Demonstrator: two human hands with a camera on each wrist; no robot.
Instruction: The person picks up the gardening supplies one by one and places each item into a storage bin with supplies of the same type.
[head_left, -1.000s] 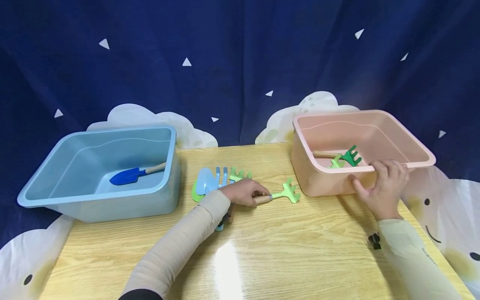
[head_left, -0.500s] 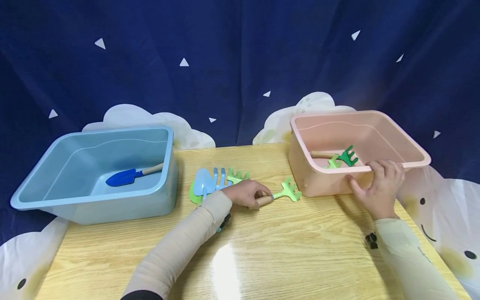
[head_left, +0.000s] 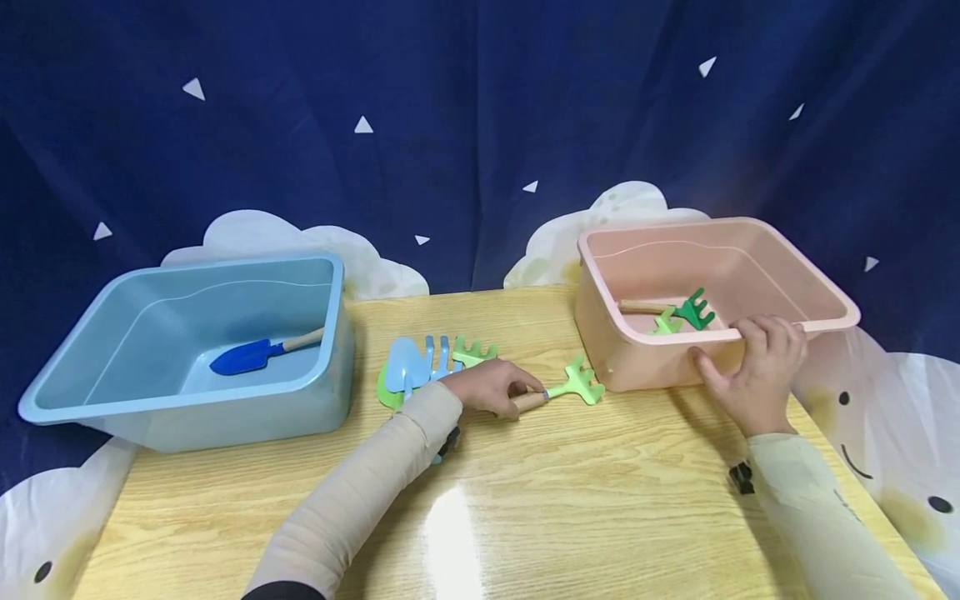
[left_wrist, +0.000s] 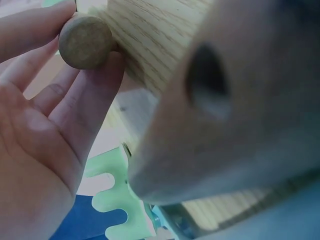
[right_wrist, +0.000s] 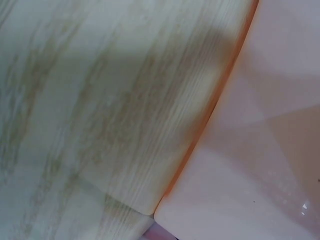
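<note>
My left hand (head_left: 491, 389) pinches the wooden handle of a light green hand rake (head_left: 581, 382), whose tines point right along the table. In the left wrist view, the round end of that handle (left_wrist: 86, 42) sits between thumb and fingers. Beside and partly under this hand lie a light blue shovel (head_left: 407, 362), a blue rake (head_left: 444, 354), another light green rake (head_left: 474, 352) and a green tool (head_left: 387, 390). My right hand (head_left: 761, 371) grips the front rim of the pink bin (head_left: 652, 362), fingers over the edge and thumb outside.
Inside the pink bin are a dark green rake (head_left: 695, 310) and a light green rake (head_left: 665, 322). The blue bin (head_left: 225, 421) at left holds a dark blue trowel (head_left: 243, 357). Both bins stand on a wooden table (head_left: 570, 500) before a dark blue curtain (head_left: 420, 100).
The head view has shifted slightly, so everything sits a little further left. Both hands keep their holds; the left hand's rake has turned only slightly.
</note>
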